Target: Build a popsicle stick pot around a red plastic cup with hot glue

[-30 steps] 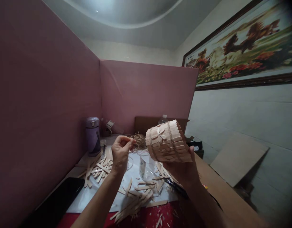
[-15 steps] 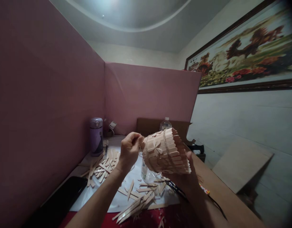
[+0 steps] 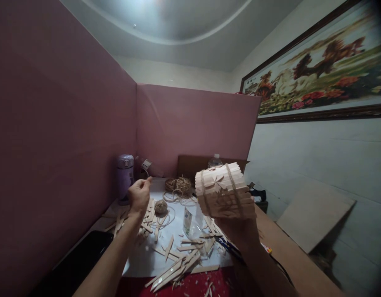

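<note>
A round holder made of wooden craft sticks is tipped on its side in the air, with two twine bands and flower shapes of stick pieces on its wall. Beneath it, my right hand grips it, most of the fingers hidden behind it. Well to the left, my left hand is closed in a pinch, apart from the holder; whatever it may hold is too small to make out. A small ball of twine lies near that hand, and a looser bundle of twine sits farther back.
Loose craft sticks are scattered over the white sheet. A clear plastic container stands mid-table. A purple flask is at left, a black phone-like slab nearer me. Pink panels enclose the back and left.
My left hand has drawn away from the holder, leftward. The holder has moved slightly right and turned, so its open end no longer faces me. The twine balls have come into view.
</note>
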### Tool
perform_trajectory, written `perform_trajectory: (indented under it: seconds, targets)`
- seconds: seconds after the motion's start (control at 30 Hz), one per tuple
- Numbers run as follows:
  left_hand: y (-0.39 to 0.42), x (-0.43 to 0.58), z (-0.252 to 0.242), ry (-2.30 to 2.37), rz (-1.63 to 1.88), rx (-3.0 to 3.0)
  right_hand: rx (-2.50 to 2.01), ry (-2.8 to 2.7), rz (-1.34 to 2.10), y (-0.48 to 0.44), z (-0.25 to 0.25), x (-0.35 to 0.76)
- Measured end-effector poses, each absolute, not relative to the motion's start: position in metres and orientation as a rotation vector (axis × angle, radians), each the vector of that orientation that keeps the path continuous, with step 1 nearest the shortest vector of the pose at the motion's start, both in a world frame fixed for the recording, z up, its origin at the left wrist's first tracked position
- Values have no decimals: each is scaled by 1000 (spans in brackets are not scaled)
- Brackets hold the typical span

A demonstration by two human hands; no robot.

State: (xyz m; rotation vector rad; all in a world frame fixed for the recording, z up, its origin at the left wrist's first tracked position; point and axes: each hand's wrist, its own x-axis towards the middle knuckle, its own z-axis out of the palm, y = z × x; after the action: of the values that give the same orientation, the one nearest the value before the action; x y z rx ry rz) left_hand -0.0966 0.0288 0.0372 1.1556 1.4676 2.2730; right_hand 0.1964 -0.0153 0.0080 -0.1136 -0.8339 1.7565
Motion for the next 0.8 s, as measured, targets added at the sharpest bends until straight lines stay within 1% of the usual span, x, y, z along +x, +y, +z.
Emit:
perform_trajectory:
  seconds: [0.1,0.17,0.3,0.47,0.53,0.63,0.67,0.73,0.8]
  targets:
    - [24,-83,25,1512,2165,1343,-63,-765,1730,-16,13,194]
    - [16,-67,24,1503,2058,1599,-38,-716,1737,-15,15,193]
    - [-4,-27,33,1176,1822,1869,-42,-690,1759,-14,16,193]
    - [-19,6,41,1092,1692,2098,-55,-702,1767,-17,17,192]
    - [-17,6,39,1067,1728,2037,-56,-687,1761,-17,18,192]
    - [-7,-8,37,981,1837,1755,-51,-658,1763,-15,17,193]
    - [-2,-16,38,990,1926,1613,-46,-646,1758,-14,17,193]
    - [8,-38,43,1062,2275,1194,-32,-628,1738,-12,15,194]
    - [19,-63,51,1119,2437,980,-23,-626,1714,-10,14,195]
